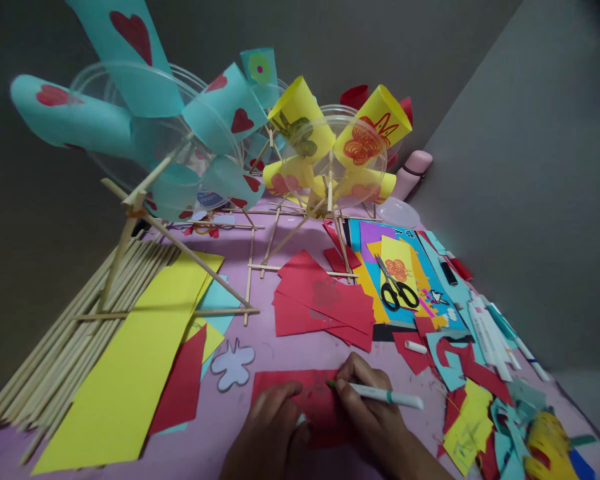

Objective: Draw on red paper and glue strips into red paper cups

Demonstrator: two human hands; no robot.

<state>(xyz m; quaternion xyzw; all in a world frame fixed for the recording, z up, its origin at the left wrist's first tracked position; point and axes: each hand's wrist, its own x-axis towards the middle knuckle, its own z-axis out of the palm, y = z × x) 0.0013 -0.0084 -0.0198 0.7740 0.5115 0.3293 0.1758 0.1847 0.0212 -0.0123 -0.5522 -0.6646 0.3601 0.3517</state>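
My right hand (367,393) is closed around a white marker (380,395) with a green tip, which touches a red sheet of paper (325,417). Faint dark drawn lines show on that sheet near the tip. My left hand (275,420) rests on the sheet's left part, fingers curled, with a small white piece showing by the thumb; I cannot make out what it is. Just left of the sheet lies a pale butterfly-shaped cutout (233,365). Several red paper pieces (320,300) are fanned out beyond my hands, one with a dark drawing.
Stick stands carry blue paper cups (230,110) with hearts and yellow paper cups (300,113) on clear discs. Wooden sticks (80,327) and yellow paper (125,373) lie left. Black-handled scissors (399,295), markers (490,337) and paper scraps (467,427) lie right.
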